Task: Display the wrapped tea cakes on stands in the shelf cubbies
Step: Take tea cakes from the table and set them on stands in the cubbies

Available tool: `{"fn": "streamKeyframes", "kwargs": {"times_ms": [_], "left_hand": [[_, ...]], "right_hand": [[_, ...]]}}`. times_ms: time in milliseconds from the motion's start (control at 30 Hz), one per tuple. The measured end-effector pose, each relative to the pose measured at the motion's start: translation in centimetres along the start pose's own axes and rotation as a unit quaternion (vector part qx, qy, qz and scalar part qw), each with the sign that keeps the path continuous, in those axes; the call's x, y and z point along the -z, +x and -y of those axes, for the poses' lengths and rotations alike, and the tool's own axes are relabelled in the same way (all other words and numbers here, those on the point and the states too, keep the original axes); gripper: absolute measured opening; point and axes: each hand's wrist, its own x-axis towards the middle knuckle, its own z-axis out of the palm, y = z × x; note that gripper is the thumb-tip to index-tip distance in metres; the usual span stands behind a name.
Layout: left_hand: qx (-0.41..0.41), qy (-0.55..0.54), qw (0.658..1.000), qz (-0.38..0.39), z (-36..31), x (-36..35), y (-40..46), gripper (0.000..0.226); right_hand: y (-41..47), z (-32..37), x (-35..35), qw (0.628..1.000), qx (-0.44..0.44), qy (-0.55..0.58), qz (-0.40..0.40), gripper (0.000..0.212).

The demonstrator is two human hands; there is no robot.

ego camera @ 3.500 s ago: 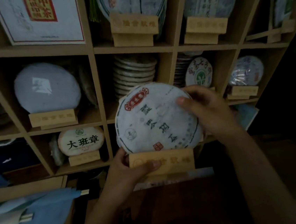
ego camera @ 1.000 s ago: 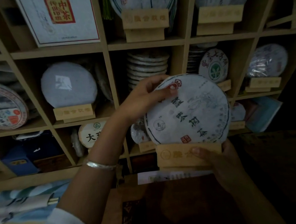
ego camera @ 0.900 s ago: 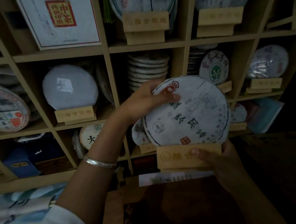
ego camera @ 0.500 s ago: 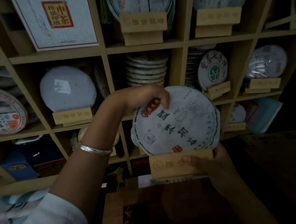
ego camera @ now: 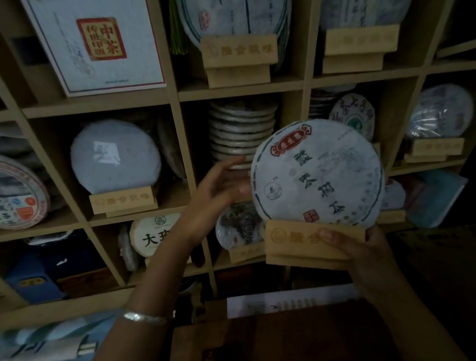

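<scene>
I count one wrapped tea cake (ego camera: 316, 172) in hand, upright on one wooden stand (ego camera: 310, 239), printed face toward me, its column of characters leaning down to the right. It sits in front of the shelf (ego camera: 175, 110), not in any cubby. My right hand (ego camera: 361, 251) grips the stand from below, thumb curled over its front. My left hand (ego camera: 217, 192) hovers just left of the cake, blurred, fingers loosely spread, holding nothing. One bracelet (ego camera: 144, 318) on that wrist. Behind, one flat stack of cakes (ego camera: 242, 131) and at least seven cakes displayed on stands.
</scene>
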Motion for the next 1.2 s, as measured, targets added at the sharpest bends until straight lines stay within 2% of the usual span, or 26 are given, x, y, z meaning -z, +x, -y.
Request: {"fn": "streamKeyframes", "kwargs": {"times_ms": [100, 200, 333, 433, 533, 600, 700, 900, 967, 1100, 1200], "left_hand": [[0.074, 0.018, 0.994, 0.075, 2.3, -0.2, -1.0, 0.086], [0.124, 0.043, 0.985, 0.109, 3.0, -0.9, -1.0, 0.082], [0.109, 0.036, 0.990, 0.083, 3.9, -1.5, -0.8, 0.057], [0.114, -0.031, 0.992, 0.044, 4.8, -1.1, -0.4, 0.049], [0.136, -0.065, 0.989, 0.014, 5.4, -0.1, 0.4, 0.060], [0.145, -0.054, 0.988, 0.004, 5.6, 0.8, 1.4, 0.063], [0.158, -0.026, 0.987, -0.005, 5.7, 2.4, 3.3, 0.067], [0.167, 0.034, 0.985, 0.004, 6.4, 4.6, 6.3, 0.095], [0.172, 0.034, 0.984, 0.010, 6.8, 4.9, 6.8, 0.093], [0.186, 0.011, 0.982, 0.015, 8.1, 5.7, 7.9, 0.072], [0.188, 0.005, 0.982, 0.013, 9.1, 6.0, 8.6, 0.074]], "right_hand": [[1.2, -0.3, -0.6, 1.000, 0.015, 0.001, 0.022, 0.072], [2.5, -0.6, -1.9, 0.998, 0.036, 0.013, 0.047, 0.064], [4.2, -0.7, -3.4, 0.995, 0.057, 0.005, 0.076, 0.058], [5.8, -1.3, -4.0, 0.994, 0.060, -0.013, 0.090, 0.052], [7.7, -1.8, -5.0, 0.993, 0.040, -0.022, 0.109, 0.059], [9.1, -2.0, -5.8, 0.993, 0.025, -0.022, 0.117, 0.070], [11.4, -2.2, -7.0, 0.990, 0.023, -0.044, 0.130, 0.074], [14.2, -4.3, -8.3, 0.992, 0.017, -0.049, 0.118, 0.054], [14.8, -4.7, -8.6, 0.992, 0.020, -0.055, 0.115, 0.055], [15.9, -5.4, -9.2, 0.991, 0.028, -0.067, 0.110, 0.062], [16.6, -6.1, -9.7, 0.992, 0.029, -0.072, 0.101, 0.064]]}}
